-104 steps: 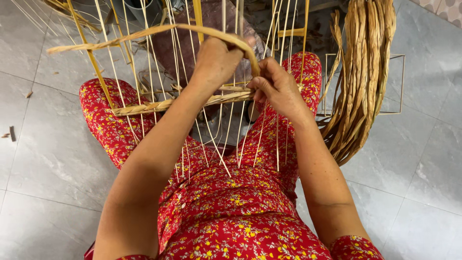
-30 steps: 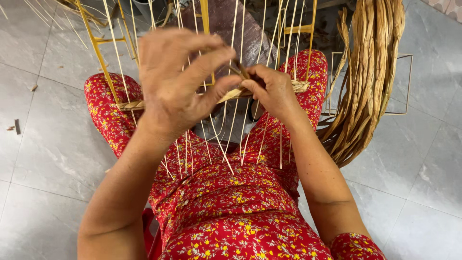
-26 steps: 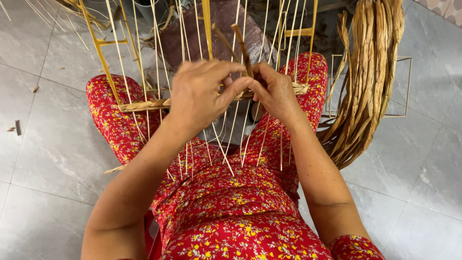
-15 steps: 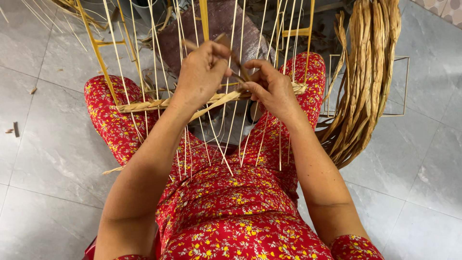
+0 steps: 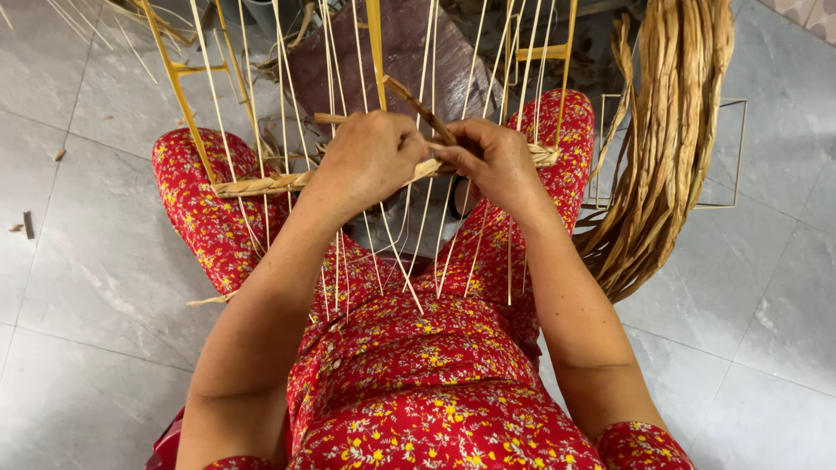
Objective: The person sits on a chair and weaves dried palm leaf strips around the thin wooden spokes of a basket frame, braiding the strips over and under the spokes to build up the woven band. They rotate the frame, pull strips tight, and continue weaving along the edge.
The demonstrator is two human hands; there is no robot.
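A basket frame of thin pale upright stakes (image 5: 335, 78) with yellow bars rests over my lap. A woven row of flat dried straw (image 5: 261, 184) crosses the stakes. My left hand (image 5: 370, 161) and my right hand (image 5: 496, 161) meet at the middle of that row. Both pinch a brown straw strand (image 5: 418, 106) whose end sticks up between them among the stakes.
A thick bundle of dried straw strands (image 5: 670, 139) hangs at the right over a thin wire frame (image 5: 740, 157). A dark stone block (image 5: 409, 52) lies beyond the stakes. Grey floor tiles (image 5: 96, 261) surround my red flowered trousers. Small scraps lie on the left.
My left hand came down from high in front of the camera and closed on the strand beside my right hand. The long arc of strand seen at first is now drawn in.
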